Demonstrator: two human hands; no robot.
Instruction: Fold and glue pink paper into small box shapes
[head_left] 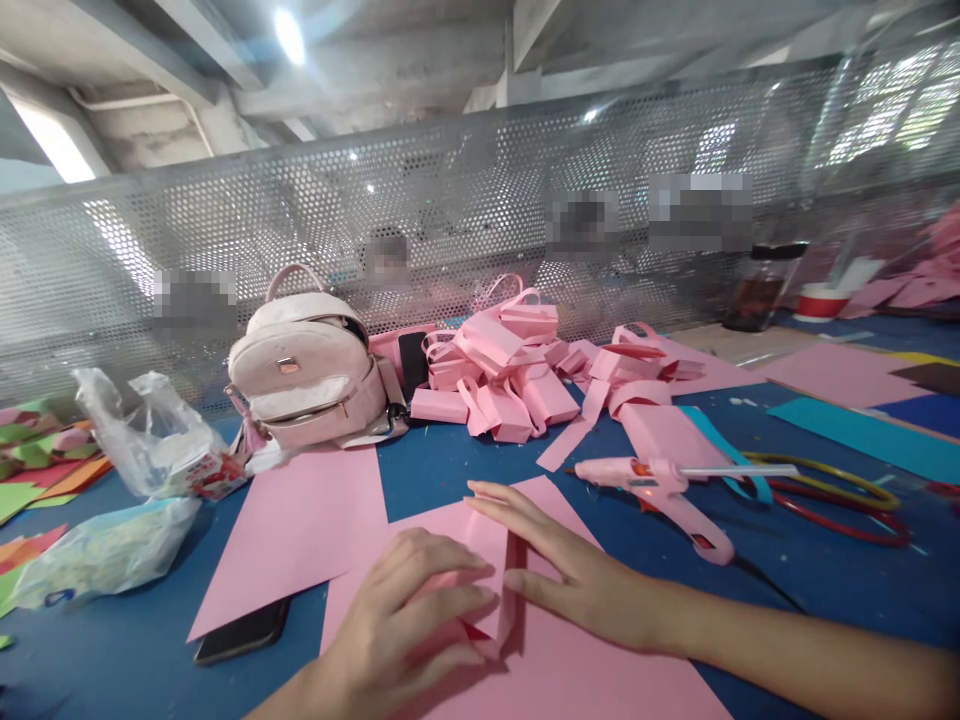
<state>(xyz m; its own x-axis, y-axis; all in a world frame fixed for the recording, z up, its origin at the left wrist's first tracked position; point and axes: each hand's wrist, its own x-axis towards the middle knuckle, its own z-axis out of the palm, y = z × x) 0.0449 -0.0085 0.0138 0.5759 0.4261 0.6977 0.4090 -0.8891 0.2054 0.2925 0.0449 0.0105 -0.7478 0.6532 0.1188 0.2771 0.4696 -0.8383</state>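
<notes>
a: position of the sheet point(555, 670)?

b: it lies flat on the blue table point(825, 590), directly under both hands, at the near edge of the view. a folded flap point(491, 560) is turned over; its crease runs away from the person, roughly front to back, between the two hands.

a: left hand point(409, 625)?

b: palm down on the flap, fingers point(450, 605) close together and curled slightly, pressing the paper. nothing is clamped between them.

a: right hand point(577, 580)?

b: flat on the sheet just right of the crease, fingers point(510, 505) straight, held together, pointing left and away. it grips nothing; it rests on the paper.

a: which hand is nearer the crease?

b: both touch it. the left covers the flap side; the right lies along the crease's outer side, parallel to its long axis.

a: surroundings?

b: a second pink sheet point(300, 530) lies left, over part of a phone point(244, 632). a glue gun point(660, 490) sits just right of the hands, nozzle pointing left. farther back: a pile of folded pink pieces point(502, 370), a backpack point(315, 370), plastic bags point(142, 440).
</notes>
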